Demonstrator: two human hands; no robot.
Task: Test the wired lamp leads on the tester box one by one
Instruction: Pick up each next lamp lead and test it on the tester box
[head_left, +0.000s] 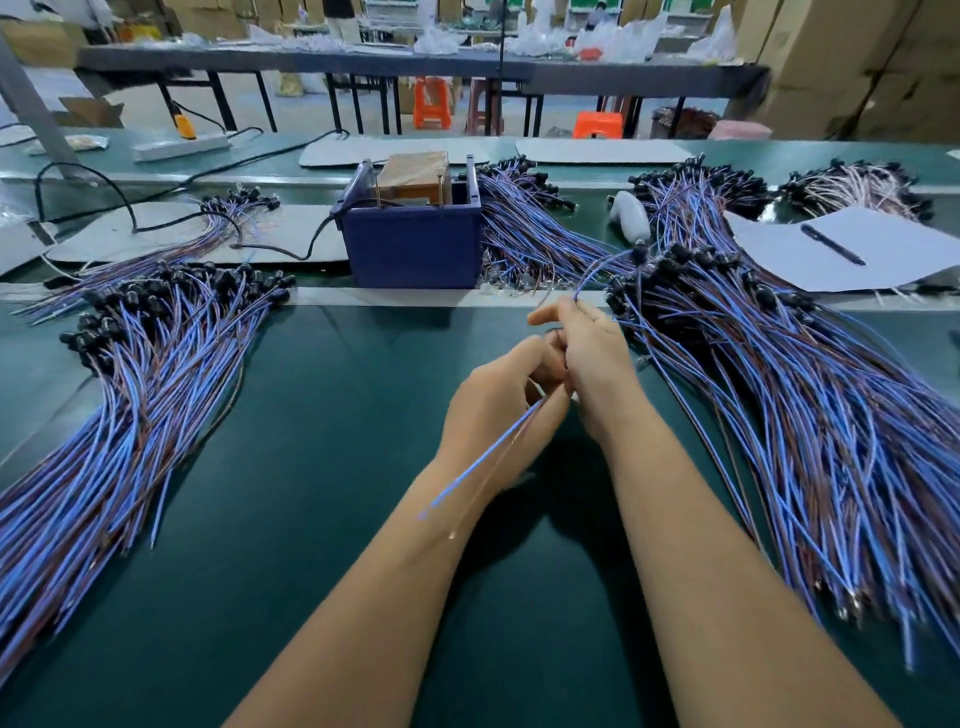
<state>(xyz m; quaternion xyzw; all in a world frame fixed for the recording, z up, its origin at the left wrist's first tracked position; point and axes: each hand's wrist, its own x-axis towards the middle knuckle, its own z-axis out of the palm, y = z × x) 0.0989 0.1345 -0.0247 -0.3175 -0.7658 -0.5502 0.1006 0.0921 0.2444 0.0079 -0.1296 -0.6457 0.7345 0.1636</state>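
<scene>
Both hands meet over the green mat in the middle of the bench. My left hand (498, 400) curls round a blue and brown lamp lead (483, 460), whose bare ends trail back over my left forearm, blurred. My right hand (587, 358) pinches the same lead higher up; its wire (597, 273) rises to a black lamp head near the right pile. The blue tester box (413, 244), holding a brown block, stands at the far edge of the mat, well beyond both hands.
A big pile of leads (145, 389) fans out on the left and another pile (810, 405) on the right. More bundles (524, 223) lie behind the box. White paper with a black pen (834, 244) is at right. A power strip (179, 145) sits far left.
</scene>
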